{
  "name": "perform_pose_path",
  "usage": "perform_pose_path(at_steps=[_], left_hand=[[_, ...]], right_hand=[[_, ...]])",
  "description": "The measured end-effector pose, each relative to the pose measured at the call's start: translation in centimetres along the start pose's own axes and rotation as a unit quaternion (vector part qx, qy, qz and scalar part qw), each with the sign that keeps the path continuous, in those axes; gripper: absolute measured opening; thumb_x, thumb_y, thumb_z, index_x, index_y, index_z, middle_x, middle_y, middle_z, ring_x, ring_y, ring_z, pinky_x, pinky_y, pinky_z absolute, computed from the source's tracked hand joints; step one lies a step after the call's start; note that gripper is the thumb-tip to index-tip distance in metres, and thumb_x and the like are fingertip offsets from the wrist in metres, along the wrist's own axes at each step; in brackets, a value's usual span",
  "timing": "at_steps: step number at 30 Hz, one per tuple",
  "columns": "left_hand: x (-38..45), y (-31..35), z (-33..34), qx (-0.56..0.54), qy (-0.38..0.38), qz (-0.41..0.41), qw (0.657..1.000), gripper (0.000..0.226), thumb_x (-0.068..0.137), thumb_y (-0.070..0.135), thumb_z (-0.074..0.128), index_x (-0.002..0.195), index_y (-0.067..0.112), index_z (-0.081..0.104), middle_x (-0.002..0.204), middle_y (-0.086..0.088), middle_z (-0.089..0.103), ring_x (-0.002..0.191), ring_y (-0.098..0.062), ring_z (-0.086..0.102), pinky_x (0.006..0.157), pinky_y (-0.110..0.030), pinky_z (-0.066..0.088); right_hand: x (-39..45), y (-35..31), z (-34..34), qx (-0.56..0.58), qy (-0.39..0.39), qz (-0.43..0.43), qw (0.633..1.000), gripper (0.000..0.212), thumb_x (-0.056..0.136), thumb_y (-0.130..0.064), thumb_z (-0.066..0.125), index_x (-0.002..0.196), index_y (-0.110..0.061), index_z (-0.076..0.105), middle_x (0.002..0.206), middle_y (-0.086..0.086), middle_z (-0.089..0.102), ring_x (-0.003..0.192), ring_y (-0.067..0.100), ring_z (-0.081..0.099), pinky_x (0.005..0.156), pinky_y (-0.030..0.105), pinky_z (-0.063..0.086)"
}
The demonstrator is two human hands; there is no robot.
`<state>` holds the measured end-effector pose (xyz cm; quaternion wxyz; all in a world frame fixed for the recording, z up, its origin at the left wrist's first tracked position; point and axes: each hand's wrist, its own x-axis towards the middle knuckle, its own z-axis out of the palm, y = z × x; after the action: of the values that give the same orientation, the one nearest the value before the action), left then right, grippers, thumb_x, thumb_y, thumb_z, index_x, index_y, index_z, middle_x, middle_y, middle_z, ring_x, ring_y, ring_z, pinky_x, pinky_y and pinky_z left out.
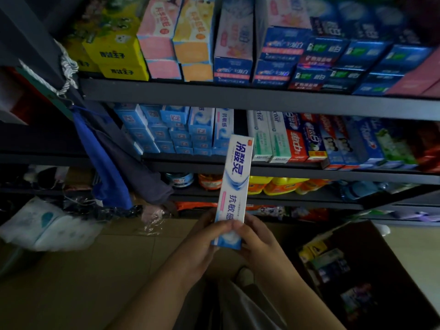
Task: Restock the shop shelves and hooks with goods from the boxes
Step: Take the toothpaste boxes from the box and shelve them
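A long white-and-blue toothpaste box (pixel 235 182) stands nearly upright in front of the shelves, its top end level with the second shelf (pixel 262 166). My left hand (pixel 202 244) and my right hand (pixel 257 241) both grip its lower end, thumbs meeting on the front. Behind its top there is a dark gap (pixel 240 122) between matching light-blue toothpaste boxes (pixel 204 129) and white-green boxes (pixel 266 136). An open cardboard box (pixel 357 270) with several small packs sits on the floor at the lower right.
The top shelf (pixel 238 94) carries yellow, pink and blue boxes. Bottles and yellow jugs (pixel 281 184) fill a lower shelf. A blue cloth (pixel 104 167) hangs at the left upright. Wrapped tissue packs (pixel 47 225) lie on the floor at left.
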<state>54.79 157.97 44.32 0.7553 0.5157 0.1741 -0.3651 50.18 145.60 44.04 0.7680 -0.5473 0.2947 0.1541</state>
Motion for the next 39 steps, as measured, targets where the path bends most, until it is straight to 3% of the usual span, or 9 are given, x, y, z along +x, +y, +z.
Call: perform_pose_path(at_steps=[3,6,8,13,20,25,29,33,39], left_hand=[[0.8,0.4,1.2,-0.014,0.004,0.014,1.0,0.04,0.064,0.02,0.066,0.103,0.017,0.065,0.091,-0.004,0.075,0.09,-0.017,0.07,0.075,-0.03,0.052],[1.3,1.2,1.7,0.002,0.008,0.031,0.999,0.038,0.065,0.027,0.075,0.102,0.019,0.067,0.099,-0.006,0.074,0.096,-0.02,0.069,0.08,-0.033,0.052],[1.8,1.6,1.9,0.036,-0.001,0.044,0.998,0.049,0.06,0.042,0.078,0.104,0.025,0.068,0.109,-0.005,0.072,0.106,-0.022,0.066,0.088,-0.036,0.05],[2.7,3.3,2.9,0.105,0.014,0.086,0.991,0.04,0.072,0.061,0.062,0.108,0.043,0.062,0.113,0.011,0.068,0.109,-0.013,0.06,0.089,-0.035,0.044],[3.6,5.1,0.7,0.071,0.166,0.121,0.976,0.012,0.095,0.017,0.053,0.094,0.023,0.062,0.088,0.003,0.069,0.081,-0.014,0.062,0.08,-0.032,0.05],[3.4,5.2,-1.2,0.064,0.2,0.111,0.971,0.012,0.095,0.014,0.053,0.094,0.02,0.063,0.083,0.002,0.068,0.074,-0.013,0.062,0.074,-0.029,0.049],[2.7,4.7,-3.1,0.071,0.227,0.099,0.966,0.014,0.096,0.012,0.051,0.102,0.014,0.064,0.086,-0.002,0.067,0.076,-0.014,0.061,0.074,-0.03,0.05],[2.3,4.2,-4.6,0.072,0.248,0.082,0.962,0.014,0.096,0.013,0.052,0.104,0.013,0.063,0.087,-0.005,0.067,0.076,-0.016,0.062,0.071,-0.03,0.049],[1.7,4.4,-5.4,0.069,0.242,0.079,0.965,0.013,0.095,0.011,0.051,0.102,0.012,0.062,0.085,-0.006,0.066,0.075,-0.017,0.06,0.072,-0.031,0.05]], right_hand=[[0.7,-0.8,-0.6,0.007,-0.022,-0.017,1.0,0.066,0.067,-0.034,0.084,0.126,-0.017,0.058,0.116,0.009,0.068,0.103,0.018,0.068,0.086,0.031,0.055],[1.5,-1.2,-1.1,-0.011,-0.041,-0.051,0.998,0.077,0.062,-0.041,0.081,0.131,-0.019,0.055,0.119,0.008,0.067,0.111,0.024,0.064,0.096,0.04,0.051],[1.7,-1.8,-1.4,-0.032,-0.04,-0.093,0.994,0.065,0.065,-0.038,0.076,0.126,-0.018,0.06,0.116,0.008,0.069,0.111,0.026,0.063,0.096,0.041,0.05],[3.8,-5.3,-1.5,-0.043,-0.009,-0.098,0.994,0.065,0.066,-0.041,0.074,0.124,-0.017,0.058,0.108,0.007,0.07,0.103,0.026,0.067,0.092,0.043,0.053],[8.7,-10.9,0.6,-0.025,0.043,-0.08,0.996,0.052,0.083,-0.035,0.07,0.125,-0.009,0.054,0.113,0.008,0.06,0.104,0.02,0.063,0.094,0.039,0.053],[10.9,-11.8,2.5,-0.009,0.087,-0.074,0.993,0.052,0.082,-0.036,0.07,0.126,-0.012,0.055,0.107,0.003,0.063,0.1,0.016,0.063,0.089,0.032,0.054],[12.1,-12.5,3.6,-0.068,0.14,-0.096,0.983,0.064,0.062,-0.055,0.072,0.115,-0.019,0.065,0.104,-0.001,0.07,0.096,0.016,0.067,0.09,0.038,0.054],[13.0,-12.6,4.1,-0.136,0.186,-0.133,0.964,0.046,0.082,-0.046,0.066,0.12,-0.02,0.065,0.11,-0.002,0.069,0.101,0.016,0.063,0.079,0.031,0.05],[13.7,-12.5,4.9,-0.116,0.179,-0.15,0.965,0.04,0.092,-0.038,0.058,0.126,-0.018,0.061,0.118,0.002,0.067,0.106,0.018,0.062,0.085,0.031,0.05]])
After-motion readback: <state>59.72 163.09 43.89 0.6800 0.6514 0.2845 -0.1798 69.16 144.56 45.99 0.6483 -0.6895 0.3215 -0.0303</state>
